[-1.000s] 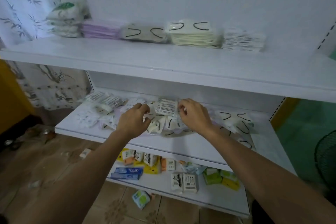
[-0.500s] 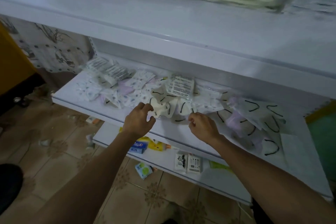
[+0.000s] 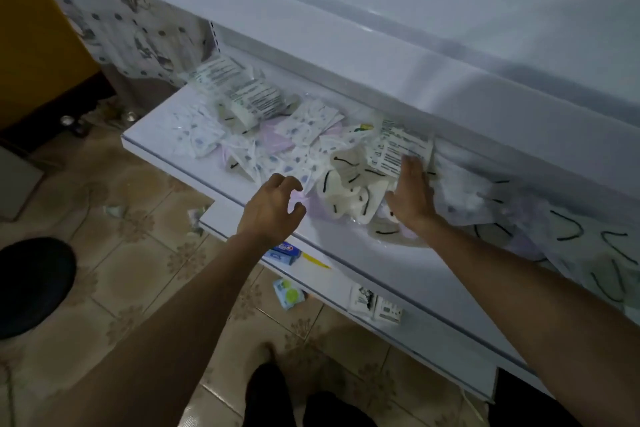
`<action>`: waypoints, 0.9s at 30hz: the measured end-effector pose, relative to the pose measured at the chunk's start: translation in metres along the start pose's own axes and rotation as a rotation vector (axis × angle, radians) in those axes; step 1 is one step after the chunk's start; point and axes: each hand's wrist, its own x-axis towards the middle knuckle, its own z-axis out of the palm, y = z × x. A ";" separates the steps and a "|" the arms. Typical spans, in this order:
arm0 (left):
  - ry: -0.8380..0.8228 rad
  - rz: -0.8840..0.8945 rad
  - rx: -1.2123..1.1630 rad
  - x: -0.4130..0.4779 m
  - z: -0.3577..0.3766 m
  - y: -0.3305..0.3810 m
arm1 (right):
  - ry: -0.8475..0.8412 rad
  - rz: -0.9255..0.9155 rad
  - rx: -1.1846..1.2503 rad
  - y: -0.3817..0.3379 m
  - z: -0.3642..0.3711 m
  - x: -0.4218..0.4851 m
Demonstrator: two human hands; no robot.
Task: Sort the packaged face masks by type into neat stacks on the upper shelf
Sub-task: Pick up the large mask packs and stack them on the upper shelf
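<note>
Shelf [image 3: 346, 250]: one mask heap [image 3: 349, 191], two hands [image 3: 270, 211] [image 3: 412, 198].

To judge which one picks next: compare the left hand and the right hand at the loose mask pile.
The left hand has curled, claw-like fingers; the right hand has straight ones, held together. The left hand is over the front edge of the shelf, left of the cream masks; the right hand lies flat on them, fingertips at a printed label packet. Both are palm down and grip nothing that shows.
</note>
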 end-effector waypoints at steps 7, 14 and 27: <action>-0.003 0.009 -0.033 0.032 0.000 -0.019 | 0.018 0.123 -0.254 -0.003 0.006 0.052; -0.127 0.012 -0.134 0.024 0.021 -0.021 | 0.177 0.292 0.065 0.011 -0.001 0.025; -0.663 -0.587 -1.007 0.044 0.038 0.070 | 0.136 0.389 0.560 -0.021 -0.053 -0.071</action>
